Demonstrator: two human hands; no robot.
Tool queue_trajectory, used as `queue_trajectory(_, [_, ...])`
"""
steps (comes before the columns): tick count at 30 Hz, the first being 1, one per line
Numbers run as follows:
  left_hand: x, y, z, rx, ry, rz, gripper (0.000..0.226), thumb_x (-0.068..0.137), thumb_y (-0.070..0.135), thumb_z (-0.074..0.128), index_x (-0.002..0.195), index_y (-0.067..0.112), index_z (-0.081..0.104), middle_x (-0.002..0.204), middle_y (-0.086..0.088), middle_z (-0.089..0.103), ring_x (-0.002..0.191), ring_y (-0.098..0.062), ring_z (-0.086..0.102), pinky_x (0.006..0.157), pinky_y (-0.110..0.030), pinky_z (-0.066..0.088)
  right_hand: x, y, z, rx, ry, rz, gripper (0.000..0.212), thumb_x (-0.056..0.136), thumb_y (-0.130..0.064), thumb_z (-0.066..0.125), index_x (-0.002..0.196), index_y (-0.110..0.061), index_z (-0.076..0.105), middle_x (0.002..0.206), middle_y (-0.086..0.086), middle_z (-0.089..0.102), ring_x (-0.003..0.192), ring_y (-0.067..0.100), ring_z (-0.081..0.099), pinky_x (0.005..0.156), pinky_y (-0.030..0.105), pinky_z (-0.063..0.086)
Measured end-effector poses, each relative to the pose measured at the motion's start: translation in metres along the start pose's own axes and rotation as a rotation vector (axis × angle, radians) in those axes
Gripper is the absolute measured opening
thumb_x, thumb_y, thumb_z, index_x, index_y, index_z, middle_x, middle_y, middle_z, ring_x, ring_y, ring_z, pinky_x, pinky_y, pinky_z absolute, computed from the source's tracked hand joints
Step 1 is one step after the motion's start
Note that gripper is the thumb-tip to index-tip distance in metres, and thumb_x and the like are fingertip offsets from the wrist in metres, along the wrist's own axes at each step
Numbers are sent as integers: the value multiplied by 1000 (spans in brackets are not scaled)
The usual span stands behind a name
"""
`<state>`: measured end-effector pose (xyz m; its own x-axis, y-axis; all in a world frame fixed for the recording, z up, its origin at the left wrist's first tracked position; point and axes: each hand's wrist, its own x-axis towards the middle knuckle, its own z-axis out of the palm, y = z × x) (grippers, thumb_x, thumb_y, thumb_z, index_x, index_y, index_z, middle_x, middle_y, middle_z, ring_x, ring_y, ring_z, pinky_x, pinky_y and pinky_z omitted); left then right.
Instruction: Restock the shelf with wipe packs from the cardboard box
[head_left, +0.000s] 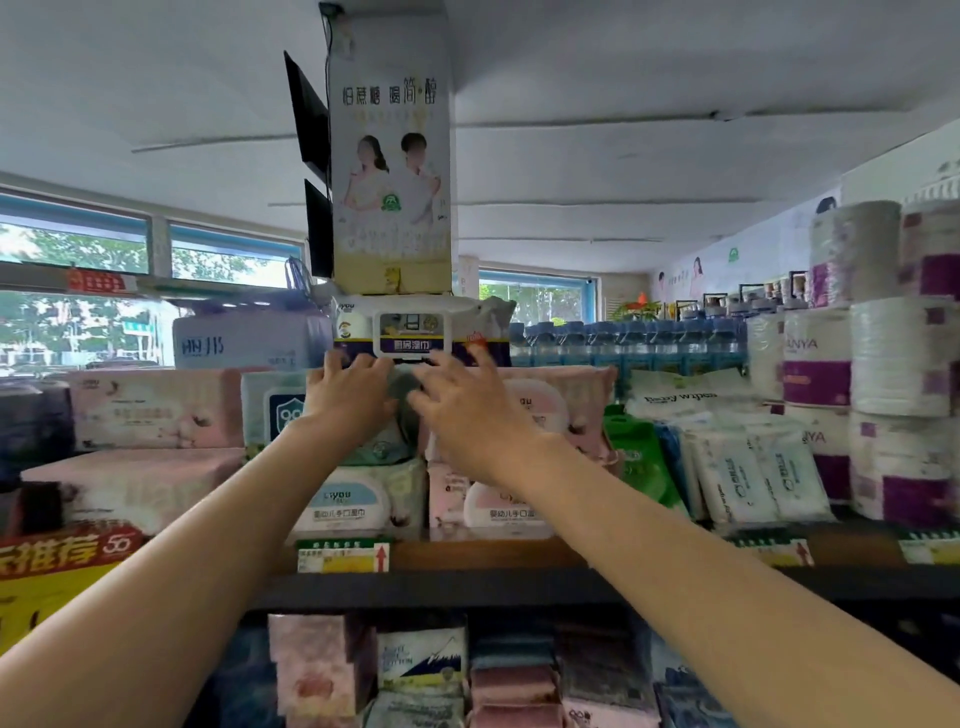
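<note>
Top shelf (483, 553) is packed with stacked wipe packs, toilet-roll towers (878, 364) at the right end, bottled water (623, 338) behind; cardboard box is not in view. Task's thing: a white-and-navy wipe pack (423, 328) sits at the very top of the centre stack, just in front of the poster-covered pillar (392, 156), above the pink packs (156, 410) and the packs with pale blue and pink lids (345, 501) at the shelf front. Its long axis runs left to right, roughly parallel to the shelf edge; it stands on its long edge or leans back, lid face with the rigid flip lid (410, 335) pointing out toward the camera, print upright. Left hand (348, 389) and right hand (457, 405) both reach up to its lower edge, fingers spread and fairly straight, fingertips touching or pressing the bottom of the pack; neither looks wrapped round it, though motion blur on the right hand keeps me from being sure. Risks, as I judge them: the pack is the highest item on a soft, uneven pile, so it could tip forward off the stack once the fingertips leave. Pushing too hard could shove it against the pillar or nudge the packs beneath, which could slide off the shelf front. The small green pouches (641, 457) just to the right lean loosely and could topple if jostled.
</note>
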<state>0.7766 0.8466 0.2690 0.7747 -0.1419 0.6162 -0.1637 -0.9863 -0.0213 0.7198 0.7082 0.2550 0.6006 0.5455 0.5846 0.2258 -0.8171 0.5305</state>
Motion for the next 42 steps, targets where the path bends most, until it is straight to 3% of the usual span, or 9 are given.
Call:
queue_trajectory(4, [8,-2,1,-64,-44,-55,36,97,33,39,132,29,36,133,-12,42,123,-41,36,100,-52,33,14,-12,22,-66,-196,-30,40,94,-21,42,133,-15,48,148,6,34,144,26,9,112,58,-4])
queue_trajectory(8, [9,12,10,10,60,-95,31,96,17,41,124,28,45,125,-16,39,117,-41,36,96,-54,32,10,-5,31,40,-177,-36,37,93,-28,42,124,-17,57,145,0,39,143,19,11,113,54,-11])
queue_trajectory(11, [19,-3,18,-329,128,-111,19,92,18,47,106,23,59,119,-13,47,115,-37,39,97,-47,31,16,2,29,196,-184,-6,35,93,-28,44,122,-18,59,139,-4,48,141,14,18,114,48,-11])
queue_trajectory(15, [21,-32,4,-804,-37,-98,19,86,23,60,69,30,58,93,-10,60,103,-34,52,92,-38,43,24,1,30,295,-103,88,32,95,-30,45,123,-19,55,136,-4,51,139,14,24,115,48,-2])
queue_trajectory(18, [16,-40,-10,-1022,-198,-74,21,88,11,59,70,19,52,77,-3,55,76,-18,54,75,-32,47,33,-10,34,297,-64,211,38,92,-36,50,124,-17,54,139,4,48,138,15,27,114,47,4])
queue_trajectory(23, [11,-42,-17,-1091,-198,-87,20,88,9,58,71,17,52,75,-3,53,70,-15,50,61,-24,43,46,-23,33,373,-27,380,38,92,-45,47,112,-18,65,129,5,54,131,17,34,114,46,5])
queue_trajectory(33, [14,-44,-12,-1161,-153,-89,21,88,10,59,69,17,52,74,-5,53,67,-14,48,57,-23,38,64,-35,8,565,-42,559,20,88,-30,53,79,-13,52,104,9,57,118,27,43,108,44,19])
queue_trajectory(38, [16,-48,-11,-1220,-126,-91,22,87,7,59,68,16,52,72,-5,53,65,-13,48,59,-22,42,66,-38,7,585,-19,610,32,86,-37,58,102,-9,59,116,10,59,120,28,42,108,42,22])
queue_trajectory(42, [15,-52,-12,-1247,-118,-63,12,88,11,60,77,16,57,80,-7,58,73,-18,54,66,-24,48,68,-27,6,598,9,610,27,83,-20,60,65,-13,41,104,14,60,113,30,45,91,40,38])
